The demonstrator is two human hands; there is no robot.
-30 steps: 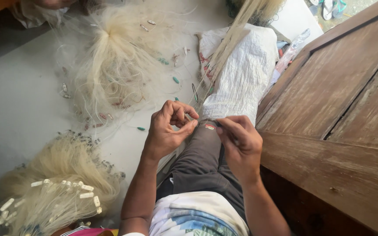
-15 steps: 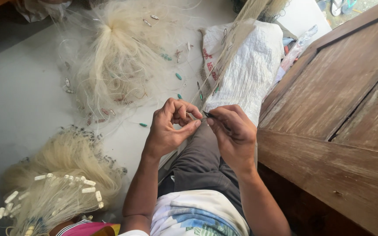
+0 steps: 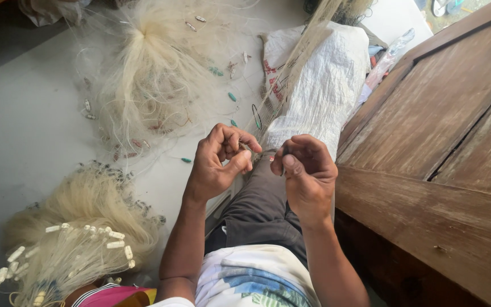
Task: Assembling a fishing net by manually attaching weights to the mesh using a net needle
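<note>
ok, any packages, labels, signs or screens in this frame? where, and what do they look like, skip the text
Woven sack: on the floor ahead of the hands, beside the wooden panel; white, rectangular, crumpled, with red print on its left side.
No signs or screens visible.

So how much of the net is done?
Looks done: a bundle with white floats gathered, lower left. In hand: left hand and right hand pinch thin net line over the knee. Left: a loose net heap spread on the floor.
</note>
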